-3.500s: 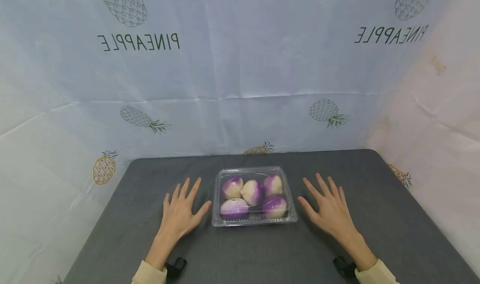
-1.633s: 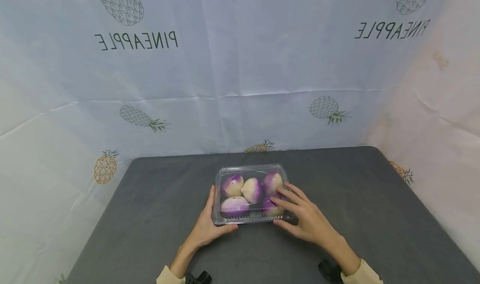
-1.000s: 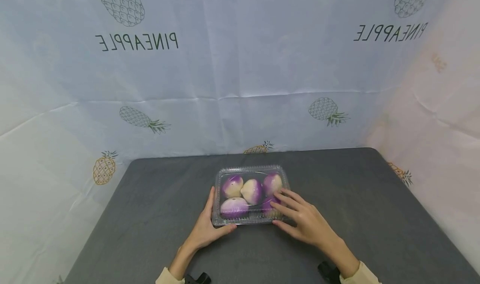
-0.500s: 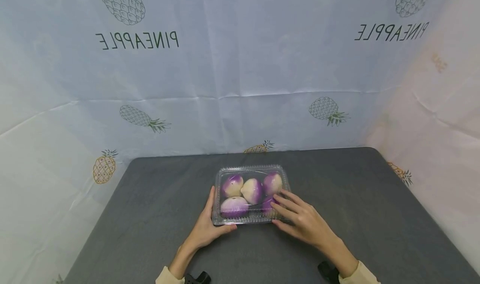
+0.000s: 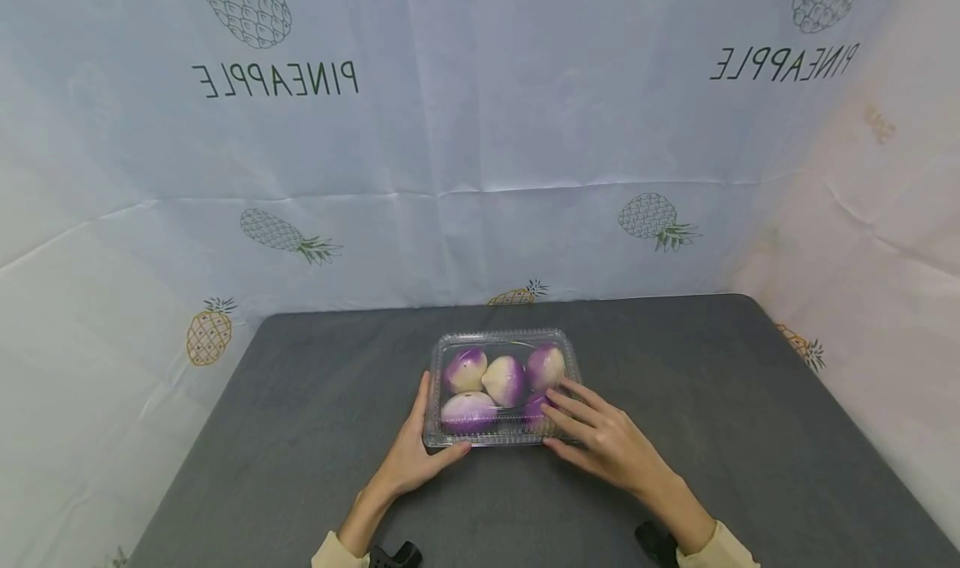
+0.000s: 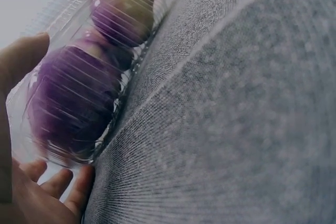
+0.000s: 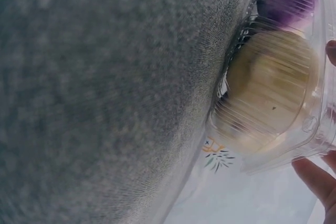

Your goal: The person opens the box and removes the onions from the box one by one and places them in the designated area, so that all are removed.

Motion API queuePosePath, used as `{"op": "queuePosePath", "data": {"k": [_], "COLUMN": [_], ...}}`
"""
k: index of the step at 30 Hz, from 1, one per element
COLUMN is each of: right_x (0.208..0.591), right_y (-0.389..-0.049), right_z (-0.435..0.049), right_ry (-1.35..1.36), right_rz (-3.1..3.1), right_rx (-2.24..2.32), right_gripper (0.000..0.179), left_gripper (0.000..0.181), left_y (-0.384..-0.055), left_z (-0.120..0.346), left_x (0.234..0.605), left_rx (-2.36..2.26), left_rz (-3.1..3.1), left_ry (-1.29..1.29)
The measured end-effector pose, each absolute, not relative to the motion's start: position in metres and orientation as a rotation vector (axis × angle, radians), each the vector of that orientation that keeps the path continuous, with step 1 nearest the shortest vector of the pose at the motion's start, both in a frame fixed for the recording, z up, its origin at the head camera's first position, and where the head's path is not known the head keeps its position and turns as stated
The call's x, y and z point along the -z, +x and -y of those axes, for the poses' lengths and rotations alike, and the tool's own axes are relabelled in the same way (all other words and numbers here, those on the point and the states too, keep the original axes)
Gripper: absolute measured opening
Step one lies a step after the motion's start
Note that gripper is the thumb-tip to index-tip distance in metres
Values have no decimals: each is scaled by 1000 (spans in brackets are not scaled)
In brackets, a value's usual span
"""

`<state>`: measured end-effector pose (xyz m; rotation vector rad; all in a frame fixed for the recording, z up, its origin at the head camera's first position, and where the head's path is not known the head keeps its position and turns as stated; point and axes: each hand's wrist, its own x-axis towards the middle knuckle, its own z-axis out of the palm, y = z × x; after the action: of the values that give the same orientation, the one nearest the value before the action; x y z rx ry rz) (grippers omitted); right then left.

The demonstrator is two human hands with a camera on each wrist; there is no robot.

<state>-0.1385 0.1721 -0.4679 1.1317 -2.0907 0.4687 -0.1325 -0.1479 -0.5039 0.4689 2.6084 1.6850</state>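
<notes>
A lidded clear plastic box sits on the grey table, with several purple-and-white turnips inside. At its front left corner, my left hand grips it, thumb along the front edge and fingers along the left side. My right hand holds the front right corner; its fingers lie over the lid's right part and its thumb is at the front rim, partly covering one turnip. In the left wrist view, the fingertips are low at the box's end. The right wrist view shows fingers at the rim.
The dark grey table has rounded far corners. Behind and beside it hangs a pale cloth printed with pineapples. Black wrist mounts sit below both wrists.
Both hands have come inward from lying spread on either side of the box to hold its front corners. Over the last second, hands and box have stayed nearly still.
</notes>
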Motion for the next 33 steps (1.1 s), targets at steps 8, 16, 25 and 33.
{"op": "queuePosePath", "data": {"k": [8, 16, 25, 33], "right_x": [468, 468, 465, 458], "right_y": [-138, -136, -137, -138], "right_z": [-170, -161, -159, -142], "right_ry": [1113, 1053, 1075, 1082], "right_rz": [2110, 2124, 2109, 2088], "right_rx": [-501, -497, -420, -313], "right_gripper": [43, 51, 41, 42], "left_gripper": [125, 117, 111, 112], "left_y": [-132, -131, -132, -132], "left_z": [146, 147, 147, 145], "left_x": [502, 506, 509, 510], "left_rx": [-1724, -1718, -1726, -1767], "left_rz": [-2589, -2634, -2634, -2609], "left_ry": [432, 472, 487, 489]}}
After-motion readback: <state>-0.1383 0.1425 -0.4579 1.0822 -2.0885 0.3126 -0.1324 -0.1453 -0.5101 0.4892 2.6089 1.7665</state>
